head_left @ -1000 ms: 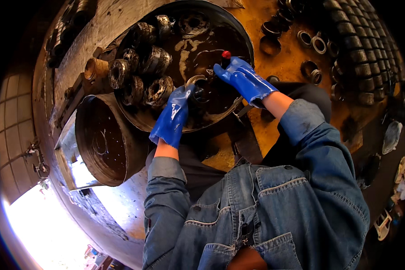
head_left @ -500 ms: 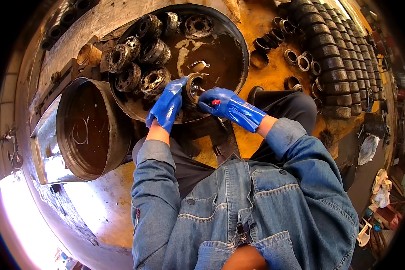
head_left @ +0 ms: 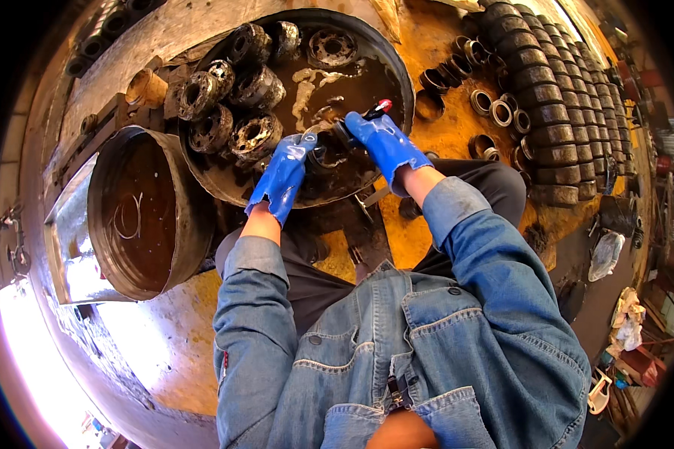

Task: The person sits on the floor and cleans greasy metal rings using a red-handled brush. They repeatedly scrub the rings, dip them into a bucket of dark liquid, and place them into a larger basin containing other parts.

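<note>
Both my hands wear blue rubber gloves and work over a wide round pan (head_left: 408, 97) of brown liquid. My left hand (head_left: 285, 168) is closed on the edge of a dark, wet metal ring (head_left: 326, 157). In my right hand (head_left: 384, 147) is a tool whose red and black handle end (head_left: 380, 107) sticks out beyond the fist. A dark part of that tool meets the far side of the ring; its working end is too blurred to name. Several grimy, thick, wheel-like metal parts (head_left: 257, 137) lie piled in the pan's left half.
To the left stands a round drum (head_left: 174, 224) with brown liquid and a pale wire loop in it. Loose metal rings (head_left: 500, 113) lie on the yellowish floor at right, beside long stacked rows of dark cylinders (head_left: 550, 112). My knees flank the pan's near side.
My right hand has moved up and away from me, turning so the tool's handle points to the far right. The ring has tilted and sits slightly lower in my left hand.
</note>
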`<state>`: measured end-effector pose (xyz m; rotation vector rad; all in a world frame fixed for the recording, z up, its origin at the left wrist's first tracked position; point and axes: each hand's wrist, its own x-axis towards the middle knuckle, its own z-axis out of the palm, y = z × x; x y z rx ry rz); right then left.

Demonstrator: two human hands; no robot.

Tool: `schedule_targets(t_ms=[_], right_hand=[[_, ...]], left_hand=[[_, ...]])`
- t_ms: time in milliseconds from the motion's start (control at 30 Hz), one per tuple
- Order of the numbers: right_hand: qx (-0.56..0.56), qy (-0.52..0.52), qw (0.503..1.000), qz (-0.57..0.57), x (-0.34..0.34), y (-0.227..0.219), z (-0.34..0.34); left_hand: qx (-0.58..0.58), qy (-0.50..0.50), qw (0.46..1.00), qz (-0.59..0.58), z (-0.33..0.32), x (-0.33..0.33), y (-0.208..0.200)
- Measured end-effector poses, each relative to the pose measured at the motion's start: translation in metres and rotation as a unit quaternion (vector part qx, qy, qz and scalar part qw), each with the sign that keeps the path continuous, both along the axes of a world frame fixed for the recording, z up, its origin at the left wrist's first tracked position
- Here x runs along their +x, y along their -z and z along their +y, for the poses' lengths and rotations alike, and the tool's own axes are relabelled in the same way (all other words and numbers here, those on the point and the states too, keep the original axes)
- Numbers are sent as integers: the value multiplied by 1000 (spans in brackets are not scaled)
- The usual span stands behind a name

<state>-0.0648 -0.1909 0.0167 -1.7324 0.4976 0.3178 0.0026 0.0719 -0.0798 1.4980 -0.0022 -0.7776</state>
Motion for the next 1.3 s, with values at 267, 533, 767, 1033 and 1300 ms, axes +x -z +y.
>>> schedule_targets(t_ms=[267,533,767,1033,1300], right_hand=[[-162,-62,976,131,16,-7,24],[98,27,992,77,-6,-10,42],[-411,-322,851,-60,38,26,28],[-466,-455,657,-379,50,20,15],[-86,-199,970,109,30,1,24]], left_hand=[[-14,1,1000,4,-7,0,6],[-20,-5,1000,2,-5,5,7],[-31,-10,999,6,-8,6,12],[-34,-13,999,7,-8,10,15],[-30,-17,999,12,-4,9,15]])
